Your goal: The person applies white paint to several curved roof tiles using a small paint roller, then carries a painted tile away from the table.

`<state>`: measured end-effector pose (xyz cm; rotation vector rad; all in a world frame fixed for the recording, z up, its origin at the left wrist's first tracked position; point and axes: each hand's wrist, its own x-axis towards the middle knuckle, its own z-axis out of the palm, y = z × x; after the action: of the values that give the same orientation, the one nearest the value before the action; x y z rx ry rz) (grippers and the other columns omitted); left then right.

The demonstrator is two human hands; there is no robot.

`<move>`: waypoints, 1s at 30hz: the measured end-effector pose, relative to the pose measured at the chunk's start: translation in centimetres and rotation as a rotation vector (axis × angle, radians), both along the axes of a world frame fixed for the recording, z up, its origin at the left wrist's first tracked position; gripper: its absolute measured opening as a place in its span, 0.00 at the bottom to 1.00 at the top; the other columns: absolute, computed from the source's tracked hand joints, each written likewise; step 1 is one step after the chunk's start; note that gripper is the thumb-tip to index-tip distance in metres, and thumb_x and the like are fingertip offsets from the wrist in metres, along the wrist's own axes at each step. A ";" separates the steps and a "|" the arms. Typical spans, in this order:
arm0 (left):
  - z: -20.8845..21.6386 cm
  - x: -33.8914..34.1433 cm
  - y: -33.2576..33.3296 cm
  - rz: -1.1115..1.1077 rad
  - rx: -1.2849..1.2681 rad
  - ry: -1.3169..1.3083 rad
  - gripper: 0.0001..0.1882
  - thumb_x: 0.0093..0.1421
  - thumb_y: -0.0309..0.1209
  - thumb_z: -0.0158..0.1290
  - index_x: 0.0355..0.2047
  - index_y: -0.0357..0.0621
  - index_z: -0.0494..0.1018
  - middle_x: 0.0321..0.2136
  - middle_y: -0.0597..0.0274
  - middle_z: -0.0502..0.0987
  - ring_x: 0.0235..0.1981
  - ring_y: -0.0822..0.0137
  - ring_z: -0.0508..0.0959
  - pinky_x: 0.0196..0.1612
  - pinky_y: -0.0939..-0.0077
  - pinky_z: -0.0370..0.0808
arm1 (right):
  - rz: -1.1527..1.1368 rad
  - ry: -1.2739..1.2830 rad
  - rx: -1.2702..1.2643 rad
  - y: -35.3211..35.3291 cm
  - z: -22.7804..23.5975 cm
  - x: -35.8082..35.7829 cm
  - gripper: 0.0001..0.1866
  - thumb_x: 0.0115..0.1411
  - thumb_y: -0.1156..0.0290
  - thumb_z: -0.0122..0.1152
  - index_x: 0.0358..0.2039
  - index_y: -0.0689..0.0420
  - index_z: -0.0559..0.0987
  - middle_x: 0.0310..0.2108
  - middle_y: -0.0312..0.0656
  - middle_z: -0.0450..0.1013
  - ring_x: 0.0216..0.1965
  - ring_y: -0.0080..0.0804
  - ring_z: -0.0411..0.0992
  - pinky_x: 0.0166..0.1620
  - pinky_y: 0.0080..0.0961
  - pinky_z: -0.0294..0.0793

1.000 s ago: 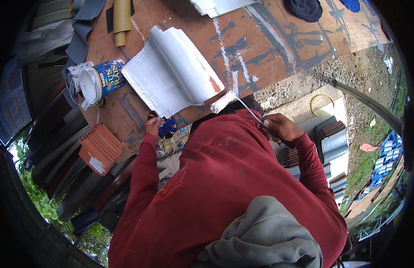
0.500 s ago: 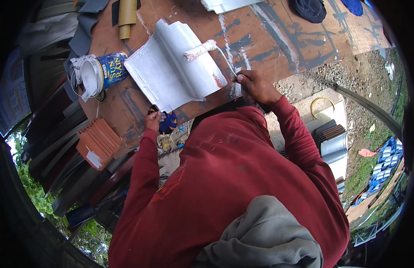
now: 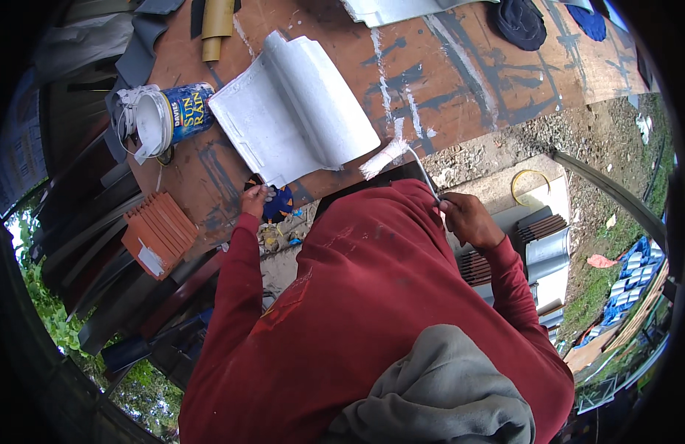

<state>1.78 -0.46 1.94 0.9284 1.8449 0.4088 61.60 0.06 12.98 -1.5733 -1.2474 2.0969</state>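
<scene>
By the right hand [image 3: 472,220], a paint roller [image 3: 385,159] is held, its fingers pressed together around the end of the bent wire frame [image 3: 426,169]; the grip itself is mostly covered. The fluffy white sleeve of the roller is pointed toward 10 o'clock from those fingers and is seen just beside the nearest corner of the white-coated roof tile [image 3: 298,107], apart from it. The tile is placed farther off, also at 10 o'clock from the right fingers and at 1 o'clock from the left hand [image 3: 255,200]. The left fingers are bunched at the tile's lower corner; whether the edge is pinched or merely touched cannot be told. At 3 o'clock from them a blue-and-orange cloth [image 3: 278,205] is seen. The tile is supported by a paint-streaked brown counter [image 3: 183,174]. At the tile's 9 o'clock a blue paint can [image 3: 187,112] is set, and at 8 o'clock from the left hand a stack of orange tiles [image 3: 165,226] is placed.
</scene>
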 end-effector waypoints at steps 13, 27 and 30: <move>-0.7 -0.9 0.2 -0.037 0.041 -0.031 0.23 0.67 0.45 0.56 0.42 0.33 0.79 0.35 0.59 0.83 0.33 0.71 0.81 0.37 0.76 0.79 | -0.116 0.055 0.330 13.0 -1.5 -10.0 0.16 0.70 0.63 0.50 0.37 0.66 0.77 0.16 0.47 0.69 0.15 0.38 0.70 0.20 0.35 0.71; -3.0 -0.4 -2.3 0.049 0.266 0.097 0.19 0.67 0.40 0.56 0.37 0.32 0.81 0.29 0.65 0.82 0.31 0.77 0.78 0.38 0.77 0.75 | -0.227 -0.267 1.317 22.6 1.6 -10.6 0.14 0.62 0.68 0.59 0.45 0.60 0.81 0.35 0.52 0.79 0.35 0.53 0.78 0.38 0.40 0.77; -1.9 2.1 -0.4 -0.019 0.312 0.079 0.19 0.66 0.40 0.57 0.36 0.31 0.81 0.27 0.65 0.81 0.29 0.77 0.77 0.37 0.76 0.75 | -0.054 -0.399 1.194 21.9 -0.8 -10.5 0.13 0.60 0.71 0.60 0.45 0.60 0.81 0.38 0.54 0.79 0.35 0.54 0.78 0.39 0.41 0.77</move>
<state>3.84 -0.82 0.00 1.1855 1.8736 0.6709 51.06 21.98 12.20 -1.3386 -1.9664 0.6207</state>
